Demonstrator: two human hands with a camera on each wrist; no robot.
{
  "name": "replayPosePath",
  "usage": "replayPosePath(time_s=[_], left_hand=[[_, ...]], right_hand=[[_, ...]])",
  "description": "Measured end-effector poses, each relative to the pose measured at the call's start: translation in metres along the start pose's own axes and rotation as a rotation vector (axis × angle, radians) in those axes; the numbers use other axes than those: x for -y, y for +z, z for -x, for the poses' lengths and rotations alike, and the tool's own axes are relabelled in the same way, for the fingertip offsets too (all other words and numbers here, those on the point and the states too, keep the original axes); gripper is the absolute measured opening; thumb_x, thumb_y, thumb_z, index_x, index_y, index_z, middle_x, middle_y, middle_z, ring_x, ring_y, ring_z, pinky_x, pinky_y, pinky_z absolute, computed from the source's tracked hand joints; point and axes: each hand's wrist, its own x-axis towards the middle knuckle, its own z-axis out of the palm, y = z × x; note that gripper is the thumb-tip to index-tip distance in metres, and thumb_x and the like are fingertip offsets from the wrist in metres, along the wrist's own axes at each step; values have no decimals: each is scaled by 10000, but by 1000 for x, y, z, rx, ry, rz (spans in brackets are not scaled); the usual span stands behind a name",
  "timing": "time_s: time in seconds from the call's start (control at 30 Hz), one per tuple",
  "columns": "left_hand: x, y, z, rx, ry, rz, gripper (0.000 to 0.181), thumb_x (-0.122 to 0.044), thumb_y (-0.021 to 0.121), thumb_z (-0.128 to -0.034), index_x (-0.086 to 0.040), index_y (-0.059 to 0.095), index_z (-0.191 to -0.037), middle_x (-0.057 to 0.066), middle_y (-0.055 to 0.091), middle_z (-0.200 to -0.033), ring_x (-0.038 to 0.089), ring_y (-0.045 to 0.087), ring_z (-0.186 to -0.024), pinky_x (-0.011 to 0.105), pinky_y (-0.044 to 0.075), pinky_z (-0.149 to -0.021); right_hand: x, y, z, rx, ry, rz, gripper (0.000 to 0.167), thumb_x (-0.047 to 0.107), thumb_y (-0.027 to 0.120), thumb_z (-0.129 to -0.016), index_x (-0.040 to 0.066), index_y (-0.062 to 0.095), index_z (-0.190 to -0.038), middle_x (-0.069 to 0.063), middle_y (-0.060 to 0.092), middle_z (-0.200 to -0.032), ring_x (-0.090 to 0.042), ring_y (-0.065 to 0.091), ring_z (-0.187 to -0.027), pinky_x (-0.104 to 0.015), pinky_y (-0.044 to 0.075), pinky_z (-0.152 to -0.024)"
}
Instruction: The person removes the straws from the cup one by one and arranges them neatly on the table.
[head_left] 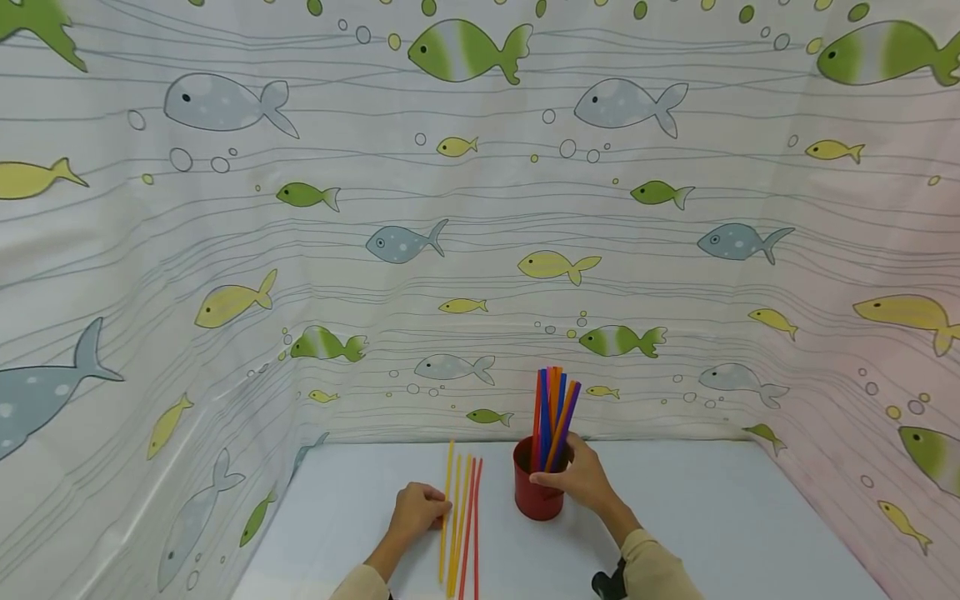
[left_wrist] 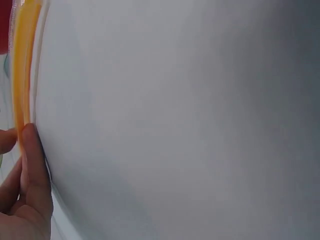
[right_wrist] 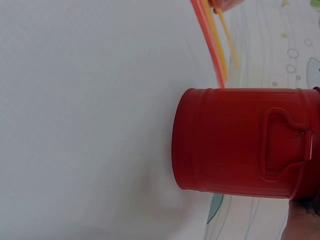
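Observation:
My left hand (head_left: 420, 507) pinches a thin yellow stick (head_left: 448, 475) between thumb and fingers; the left wrist view shows the same grip. Just right of it, more yellow sticks (head_left: 456, 533) and red sticks (head_left: 477, 521) lie side by side on the white table. My right hand (head_left: 587, 479) holds the red metal cup (head_left: 538, 504) at its rim, thumb across the front and fingers at the right side. Orange, blue, red and purple sticks (head_left: 555, 408) stand in the cup. The right wrist view shows the cup's side handle (right_wrist: 285, 145); most of the right hand is hidden there.
A white table (head_left: 712, 517) lies beneath everything. Fish-patterned sheeting (head_left: 480, 192) rises behind it and on both sides. A dark object (head_left: 609, 582) shows at the right wrist.

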Motion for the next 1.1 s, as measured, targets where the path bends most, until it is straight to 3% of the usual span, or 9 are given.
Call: replayPosePath(time_s=[0.37,0.87,0.97,1.1], left_hand=[[-8,2,3,29,3,-120,133,-63,801,-773,8,689,-776,39,637,-630,129,629,-457,255,543,-456],[-11,8,5,29,70,-234,186,-144,800,-801,-49,671,-705,-20,597,-561,86,581,-432,223,501,-418],[-16,7,5,17,114,-313,237,-199,779,-828,-59,657,-680,-21,582,-520,97,562,-424,227,483,-417],[-31,8,3,-45,251,-499,313,-278,777,-822,19,683,-798,40,624,-630,157,585,-556,299,511,-514]], right_hand=[[1,-2,0,-4,-10,-13,801,334,904,-675,91,502,-1323,-66,627,-1196,-273,599,-1088,-510,521,-903],[-1,0,0,-2,-3,-28,801,341,902,-677,104,498,-1327,-64,623,-1219,-299,588,-1127,-522,520,-898],[-1,1,-1,0,-4,-26,806,349,901,-676,100,498,-1327,-66,623,-1220,-304,590,-1127,-523,522,-894],[-1,0,-1,-6,-4,-24,809,349,903,-673,94,499,-1326,-73,627,-1212,-308,596,-1116,-528,521,-893]])
